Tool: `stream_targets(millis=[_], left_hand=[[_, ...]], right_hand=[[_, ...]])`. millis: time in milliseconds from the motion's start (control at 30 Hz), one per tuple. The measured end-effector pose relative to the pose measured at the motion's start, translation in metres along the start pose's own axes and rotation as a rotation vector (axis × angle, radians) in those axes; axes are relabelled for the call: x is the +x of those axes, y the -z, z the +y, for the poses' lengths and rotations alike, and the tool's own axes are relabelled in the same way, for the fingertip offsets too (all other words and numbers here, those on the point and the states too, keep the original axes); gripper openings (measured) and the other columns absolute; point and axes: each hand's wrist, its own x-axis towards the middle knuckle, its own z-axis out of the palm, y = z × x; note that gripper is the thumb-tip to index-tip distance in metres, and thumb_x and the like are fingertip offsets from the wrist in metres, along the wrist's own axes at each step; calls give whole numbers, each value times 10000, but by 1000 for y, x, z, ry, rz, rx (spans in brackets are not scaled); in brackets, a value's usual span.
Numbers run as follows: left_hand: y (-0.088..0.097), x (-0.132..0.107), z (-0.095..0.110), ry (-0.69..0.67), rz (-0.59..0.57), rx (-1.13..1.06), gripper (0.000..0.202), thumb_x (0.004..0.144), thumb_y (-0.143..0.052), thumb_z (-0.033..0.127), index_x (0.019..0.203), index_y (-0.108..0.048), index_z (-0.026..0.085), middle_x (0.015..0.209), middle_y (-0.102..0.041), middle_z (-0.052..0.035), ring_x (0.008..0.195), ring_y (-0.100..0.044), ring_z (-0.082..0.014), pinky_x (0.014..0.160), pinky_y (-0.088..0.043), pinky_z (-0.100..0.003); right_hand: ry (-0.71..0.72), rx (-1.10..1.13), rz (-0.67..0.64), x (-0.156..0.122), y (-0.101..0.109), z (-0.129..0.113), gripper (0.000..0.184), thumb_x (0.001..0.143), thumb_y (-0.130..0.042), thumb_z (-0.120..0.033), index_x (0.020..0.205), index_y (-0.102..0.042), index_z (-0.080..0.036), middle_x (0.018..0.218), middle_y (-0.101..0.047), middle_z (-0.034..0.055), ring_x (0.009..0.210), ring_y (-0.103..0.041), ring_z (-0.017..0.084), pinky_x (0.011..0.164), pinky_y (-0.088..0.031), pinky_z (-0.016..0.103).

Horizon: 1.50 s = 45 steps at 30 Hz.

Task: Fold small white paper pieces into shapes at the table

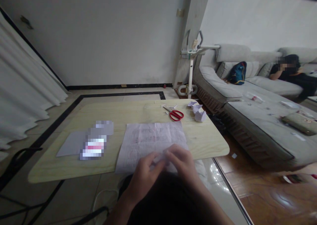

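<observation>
My left hand [148,170] and my right hand [182,160] meet at the front edge of the table, fingertips close together. Both hands are closed in a pinch on a small piece of white paper [157,158], blurred and mostly covered by the fingers. Beneath and beyond them lies a wrinkled printed sheet [153,135], its near edge partly behind my hands. Red-handled scissors [176,115] rest beyond the sheet, blades towards the far left, with small paper scraps around the tips. Crumpled or folded white paper pieces [199,114] sit at the far right corner.
The pale wooden table [119,111] has rounded corners. On its left lie a white sheet [70,143] and a pixelated object [95,144]. An exercise machine [190,69] stands behind. To the right is a grey sofa [257,126] with a backpack [237,73] and a seated person [294,74].
</observation>
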Motion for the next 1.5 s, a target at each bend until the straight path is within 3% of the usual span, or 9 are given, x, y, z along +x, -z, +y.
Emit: stream_targets(millis=[400,733,1500], left_hand=[[0,0,-12,-5,14,-18,216,881,-551,348,958,-657,177,798,-689,-27,737,-655,-176,648,-523,-263],[0,2,0,-14,42,-31,296,881,-540,422,831,-681,167,716,-694,-22,669,-655,-168,594,-525,-234],[2,-1,-2,-84,33,25,256,910,-520,366,901,-695,178,778,-705,-29,713,-653,-169,649,-508,-241]], right_hand=[[7,-41,-16,0,1,-2,209,809,-659,-354,699,-658,-177,667,-618,1,646,-588,150,623,-478,256],[12,-4,-9,-1,-1,-1,251,823,-639,-376,669,-624,-178,611,-594,-10,572,-581,141,569,-481,255],[-28,100,-72,-3,-1,-9,245,833,-636,-349,662,-595,-178,586,-600,-19,547,-589,131,536,-484,242]])
